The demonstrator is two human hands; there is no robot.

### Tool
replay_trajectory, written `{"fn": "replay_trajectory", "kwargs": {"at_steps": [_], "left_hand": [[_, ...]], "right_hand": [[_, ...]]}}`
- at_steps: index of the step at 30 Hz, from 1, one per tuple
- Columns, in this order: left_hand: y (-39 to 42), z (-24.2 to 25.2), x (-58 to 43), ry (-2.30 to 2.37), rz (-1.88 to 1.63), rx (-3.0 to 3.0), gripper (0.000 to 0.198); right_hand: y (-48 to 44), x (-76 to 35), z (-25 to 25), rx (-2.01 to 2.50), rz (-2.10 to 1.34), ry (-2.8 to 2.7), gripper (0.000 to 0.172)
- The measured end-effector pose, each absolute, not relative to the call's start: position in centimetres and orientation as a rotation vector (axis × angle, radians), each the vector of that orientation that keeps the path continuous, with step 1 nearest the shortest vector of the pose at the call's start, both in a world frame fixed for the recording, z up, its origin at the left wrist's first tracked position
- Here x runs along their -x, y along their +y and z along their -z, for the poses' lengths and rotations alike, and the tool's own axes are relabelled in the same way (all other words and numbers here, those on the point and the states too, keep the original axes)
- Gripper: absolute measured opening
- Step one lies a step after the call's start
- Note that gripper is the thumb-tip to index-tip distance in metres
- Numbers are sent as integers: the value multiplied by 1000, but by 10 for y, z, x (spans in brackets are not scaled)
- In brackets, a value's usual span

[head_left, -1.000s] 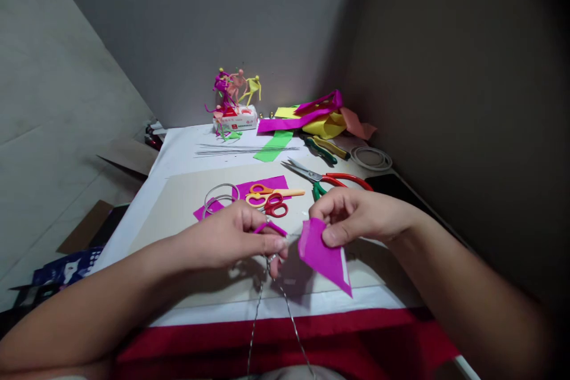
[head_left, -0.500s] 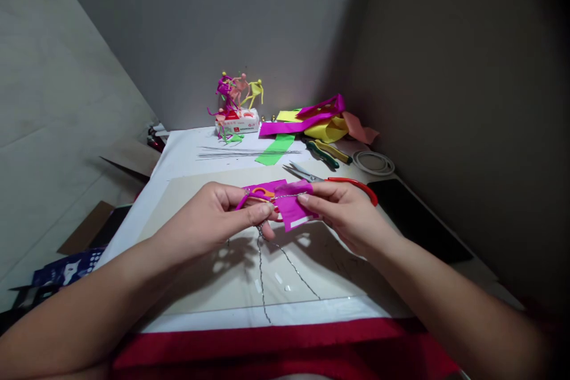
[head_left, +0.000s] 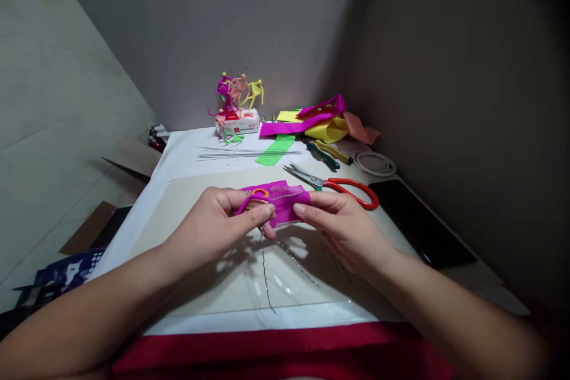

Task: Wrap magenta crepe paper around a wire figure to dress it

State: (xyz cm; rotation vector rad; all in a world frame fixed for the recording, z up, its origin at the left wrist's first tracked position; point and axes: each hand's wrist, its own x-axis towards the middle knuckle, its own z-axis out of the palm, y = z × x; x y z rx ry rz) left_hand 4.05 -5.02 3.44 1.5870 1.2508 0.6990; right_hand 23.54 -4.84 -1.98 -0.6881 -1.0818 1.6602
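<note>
Between the fingertips of my left hand (head_left: 238, 211) is a twisted wire figure (head_left: 267, 279), its two wire legs hanging down over the board. One wire arm (head_left: 287, 196) of it runs to the right across a piece of magenta crepe paper (head_left: 282, 211). My right hand (head_left: 341, 219) is closed, pinching the paper's right side between thumb and fingers. An orange loop (head_left: 260, 193) shows beside my left fingers; its kind is unclear. Behind my right hand lie red-handled scissors (head_left: 327, 183) with the blades parted.
At the back, several small paper-wrapped figures (head_left: 240, 89) stand on a white box (head_left: 243, 123). Thin straight wires (head_left: 240, 154), a green strip (head_left: 275, 151), coloured crepe strips (head_left: 329, 124), pliers (head_left: 327, 154) and a coiled white cable (head_left: 374, 162) lie there. A black phone (head_left: 418, 225) lies at the right.
My right thumb has shifted left and down on the magenta paper, and the paper's lower edge now sits higher. The wire legs have swung slightly. The scissors show more fully.
</note>
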Motion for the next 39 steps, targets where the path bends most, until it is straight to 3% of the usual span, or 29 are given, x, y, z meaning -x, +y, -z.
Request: {"fn": "replay_trajectory", "kwargs": {"at_steps": [20, 39], "left_hand": [[-54, -34, -46, 1325, -705, -1667, 28], [-56, -27, -54, 1380, -768, -1658, 26]], "right_hand": [[-46, -234, 20, 883, -1531, -995, 15], [-55, -222, 24, 651, -1669, -869, 18]]}}
